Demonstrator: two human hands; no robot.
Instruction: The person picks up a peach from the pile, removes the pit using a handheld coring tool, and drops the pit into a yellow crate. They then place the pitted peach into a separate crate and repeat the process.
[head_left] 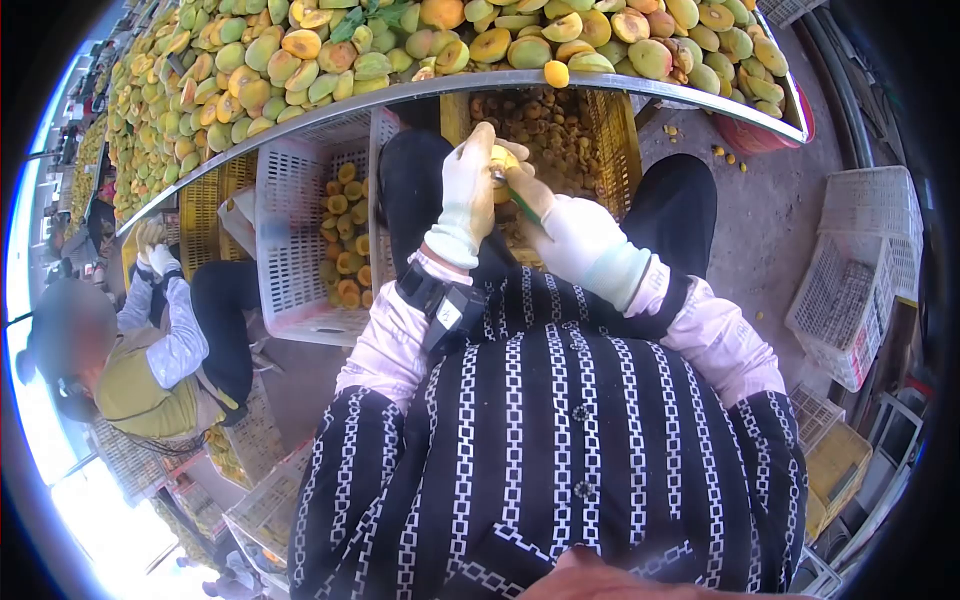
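My left hand (467,190), in a white glove with yellow-stained fingers, is closed around a yellow peach piece (507,158). Gripped in my right hand (580,238), also gloved, is a small pitting tool with a green handle (523,206). Its metal tip (498,174) meets the fruit, and the blade's shape is partly hidden. Both hands are over my lap, just in front of a yellow crate (627,150) that contains brown peach pits (560,125). Halved peaches (345,235) lie in a white crate (300,318) to my left.
A metal-edged table (400,92) heaped with peaches (330,50) spans the front. A co-worker (150,360) sits at the left. White crates (850,270) stand at the right. A red container (755,135) sits under the table's right corner, near fruit bits on the floor.
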